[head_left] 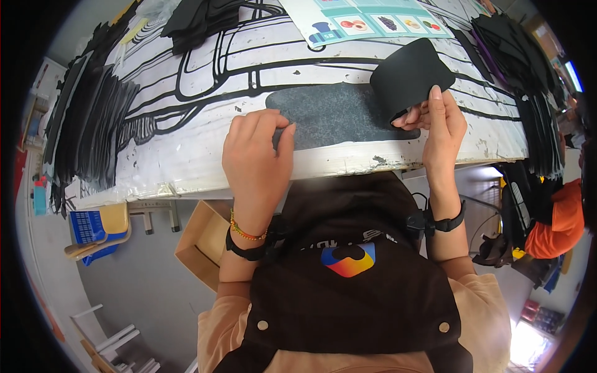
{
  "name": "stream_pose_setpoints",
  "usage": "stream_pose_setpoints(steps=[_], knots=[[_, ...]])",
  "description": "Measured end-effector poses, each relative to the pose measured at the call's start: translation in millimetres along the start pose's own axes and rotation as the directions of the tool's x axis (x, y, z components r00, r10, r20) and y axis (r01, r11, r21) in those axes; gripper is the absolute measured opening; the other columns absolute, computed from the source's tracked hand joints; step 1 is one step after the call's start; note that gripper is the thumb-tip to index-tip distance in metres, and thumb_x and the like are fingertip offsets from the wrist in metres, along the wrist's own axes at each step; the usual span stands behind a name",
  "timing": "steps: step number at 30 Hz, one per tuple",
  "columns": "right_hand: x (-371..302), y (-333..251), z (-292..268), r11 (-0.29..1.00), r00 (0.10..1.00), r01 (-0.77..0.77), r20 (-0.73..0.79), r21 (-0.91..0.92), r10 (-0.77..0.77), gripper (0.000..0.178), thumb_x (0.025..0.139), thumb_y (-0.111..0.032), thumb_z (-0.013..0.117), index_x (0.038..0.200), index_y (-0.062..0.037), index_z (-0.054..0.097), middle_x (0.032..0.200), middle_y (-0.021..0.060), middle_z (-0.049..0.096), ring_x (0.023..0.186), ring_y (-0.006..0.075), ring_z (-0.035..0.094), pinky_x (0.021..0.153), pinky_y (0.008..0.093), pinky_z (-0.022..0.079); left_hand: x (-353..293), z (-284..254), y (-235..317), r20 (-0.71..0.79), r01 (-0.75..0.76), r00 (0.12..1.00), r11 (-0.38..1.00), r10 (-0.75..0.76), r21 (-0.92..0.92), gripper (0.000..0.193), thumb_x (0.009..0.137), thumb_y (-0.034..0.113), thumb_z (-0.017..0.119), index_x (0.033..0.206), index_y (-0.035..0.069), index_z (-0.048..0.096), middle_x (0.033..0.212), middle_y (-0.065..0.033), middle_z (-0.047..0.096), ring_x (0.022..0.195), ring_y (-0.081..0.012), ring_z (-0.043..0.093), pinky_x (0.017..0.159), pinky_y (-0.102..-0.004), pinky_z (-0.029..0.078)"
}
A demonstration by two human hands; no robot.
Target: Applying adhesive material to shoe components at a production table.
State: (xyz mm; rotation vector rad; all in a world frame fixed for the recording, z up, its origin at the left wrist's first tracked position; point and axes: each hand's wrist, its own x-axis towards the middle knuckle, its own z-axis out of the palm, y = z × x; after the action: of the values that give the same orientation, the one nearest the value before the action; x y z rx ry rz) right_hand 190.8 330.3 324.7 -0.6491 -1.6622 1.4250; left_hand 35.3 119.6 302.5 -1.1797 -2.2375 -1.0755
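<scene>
Pinched between the thumb and fingers of the right hand, a black sheet stands up in a curl above the right end of a mottled dark grey piece. The thumb lies on the near side of the curl, and the fingers bend in beneath its lower edge. Whether the sheet and the grey piece are joined at the bend cannot be told from this view. The grey piece lies flat along the near edge of a white table patterned with black lines, its long side roughly parallel to that edge. The left hand is at the left end of the grey piece, its fingers curled and its thumb and forefinger slightly parted over the margin; whether they grip the material or merely rest on it cannot be told.

Around the work: a stack of dark pieces hangs over the table's left end, and a second dark stack occupies the right end. Toward the far side lie a folded black bundle, left of centre, and a printed chart with pictures of fruit, beyond the black sheet. Each wrist bears a black strap, the left also a beaded bracelet. A dark brown apron covers the person's front. Below the table, at left, are an open carton and a blue basket; at far right appears another person's orange garment.
</scene>
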Motion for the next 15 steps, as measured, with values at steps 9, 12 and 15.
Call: stream_pose_setpoints(steps=[9,12,15], knots=[[-14,-3,44,0.631,0.847,0.529,0.316,-0.568,-0.427,0.028,0.103,-0.022,0.063,0.080,-0.0064,0.057,0.060,0.0086,0.058,0.051,0.0304,0.058,0.048,0.0385,0.043,0,0,1,0.013,0.018,1.000,1.000,-0.018,0.017,0.013,0.084,0.005,0.079,0.093,0.006,0.069,0.103,-0.0088,0.075,0.096,-0.0281,0.067,0.082,-0.0364,0.053],[-13,-8,54,0.516,0.806,0.580,0.350,-0.631,-0.477,0.026,0.101,-0.023,0.064,0.080,-0.0085,0.059,0.060,0.0073,0.057,0.053,0.0291,0.058,0.048,0.0395,0.043,0,-1,0,0.013,0.010,1.000,1.000,-0.010,0.015,0.013,0.084,0.005,0.079,0.093,0.005,0.069,0.103,-0.0088,0.075,0.096,-0.0281,0.067,0.083,-0.0364,0.053],[-13,-3,60,0.404,0.762,0.623,0.401,-0.670,-0.509,0.027,0.097,-0.028,0.067,0.079,-0.0096,0.060,0.062,0.0054,0.058,0.057,0.0253,0.060,0.048,0.0382,0.045,1,0,1,0.014,0.002,1.000,1.000,-0.002,0.012,0.013,0.085,0.005,0.079,0.093,0.005,0.069,0.103,-0.0088,0.075,0.095,-0.0281,0.066,0.082,-0.0366,0.053]])
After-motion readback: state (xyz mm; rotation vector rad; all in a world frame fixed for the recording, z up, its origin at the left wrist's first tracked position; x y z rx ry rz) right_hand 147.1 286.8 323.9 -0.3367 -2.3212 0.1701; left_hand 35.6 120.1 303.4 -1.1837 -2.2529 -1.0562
